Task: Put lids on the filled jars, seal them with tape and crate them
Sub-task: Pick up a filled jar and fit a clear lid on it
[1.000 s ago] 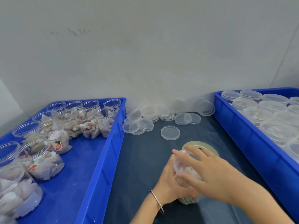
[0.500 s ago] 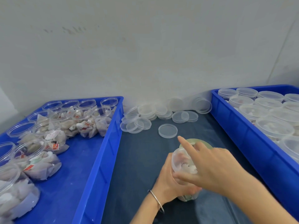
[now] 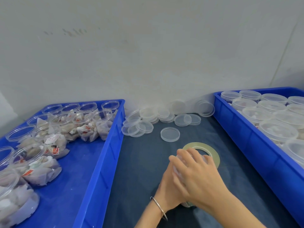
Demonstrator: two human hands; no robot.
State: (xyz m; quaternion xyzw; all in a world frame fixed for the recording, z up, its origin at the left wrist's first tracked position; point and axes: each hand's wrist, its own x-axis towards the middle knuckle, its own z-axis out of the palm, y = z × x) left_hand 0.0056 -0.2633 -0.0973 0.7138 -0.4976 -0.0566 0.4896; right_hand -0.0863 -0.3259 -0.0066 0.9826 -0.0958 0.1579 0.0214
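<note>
A: Where does the jar (image 3: pixel 187 205) lie from the grip?

B: I see it directly between my two hands, upright on the dark mat (image 3: pixel 139 162), long axis vertical. My left hand (image 3: pixel 166 185) wraps its near-left side; my right hand (image 3: pixel 195 175) curls over its top and far side. Both are grasping it, and the lid is hidden under the right palm, so I cannot tell how it sits.

A: And the tape?

B: One tape roll (image 3: pixel 212 151), flat, just beyond the right fingertips; the right hand is nearer.

A: Counts?

B: One jar in hand; two crates. The left crate (image 3: pixel 105 153), left of the grip, holds roughly fifteen open filled jars; the right crate (image 3: pixel 246 134), to its right, about a dozen lidded ones. One single lid (image 3: pixel 170 134) lies beyond the grip, with some six loose stacks behind it.
</note>
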